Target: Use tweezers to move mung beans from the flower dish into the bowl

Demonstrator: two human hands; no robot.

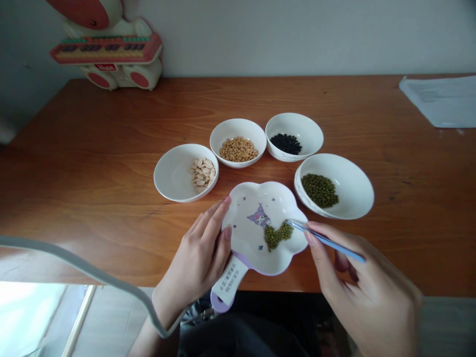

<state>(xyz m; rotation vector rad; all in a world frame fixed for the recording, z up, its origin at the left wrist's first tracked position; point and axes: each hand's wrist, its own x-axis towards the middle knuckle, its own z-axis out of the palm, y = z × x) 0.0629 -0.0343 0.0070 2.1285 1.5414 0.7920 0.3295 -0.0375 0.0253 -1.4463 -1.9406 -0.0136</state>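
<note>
My left hand (203, 248) grips the left rim of a white flower-shaped dish (243, 248) with a lilac edge and a labelled handle. A small heap of mung beans (274, 239) lies in the dish, right of a printed cartoon figure. Between the thumb and fingers of my right hand (357, 277) are blue tweezers (334, 244), their tips at the upper edge of the heap. Whether a bean is between the tips is too small to tell. Just beyond the dish on the right, a white bowl (355, 191) contains more mung beans (320, 190).
Three more white bowls stand behind the dish, with pale flat seeds (203, 174), yellow soybeans (238, 149) and black beans (286, 144). A toy keyboard figure (107, 54) is at the back left, a paper sheet (444, 99) at the right. A grey cable (92, 275) crosses my left forearm.
</note>
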